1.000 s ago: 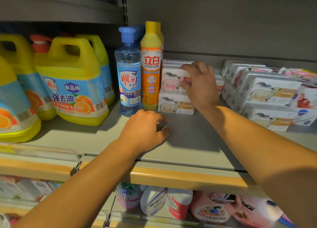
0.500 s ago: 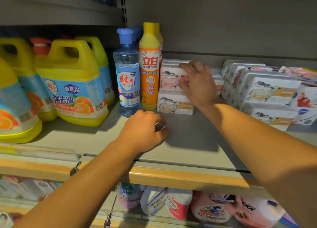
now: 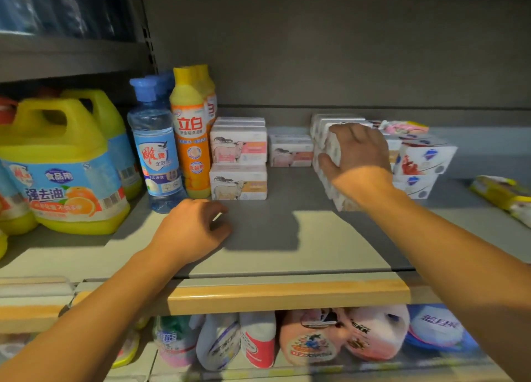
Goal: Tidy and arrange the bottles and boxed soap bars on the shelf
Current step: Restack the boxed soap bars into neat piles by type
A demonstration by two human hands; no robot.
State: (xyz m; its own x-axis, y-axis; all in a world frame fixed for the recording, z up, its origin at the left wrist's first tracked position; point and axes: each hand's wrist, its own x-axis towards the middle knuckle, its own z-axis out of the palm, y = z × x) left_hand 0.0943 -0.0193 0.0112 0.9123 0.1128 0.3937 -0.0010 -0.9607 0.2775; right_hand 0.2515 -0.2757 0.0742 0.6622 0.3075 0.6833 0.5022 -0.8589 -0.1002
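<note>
On the grey shelf (image 3: 287, 238) in front of you, lit in a pale patch near its tan front edge, the stock runs left to right: yellow jugs (image 3: 66, 163) with orange-fruit labels, a clear blue-capped bottle (image 3: 156, 151), an orange bottle (image 3: 191, 134) with a yellow top, then two stacked soap boxes (image 3: 238, 163) with a sheep print, just beside the orange bottle. One more soap box (image 3: 290, 151) lies further back, apart from that stack. To the right sits a second pile of boxes (image 3: 422, 163), some white with a blue and red print, and a yellow packet (image 3: 500, 191) lies well off at the shelf's right end. Behind everything is a plain grey back panel, with another shelf above and a lower shelf of pink and white pouches (image 3: 313, 338) below. Your left hand (image 3: 189, 232) rests on the bare shelf with its fingers loosely curled, holding nothing. Your right hand (image 3: 356, 154) grips the left end of the right-hand pile, fingers over the top box and thumb against its side. Half a second ago that hand was on the sheep-print stack beside the orange bottle; it has since crossed to the right pile, while your left hand has stayed put and the view has swung rightward.
</note>
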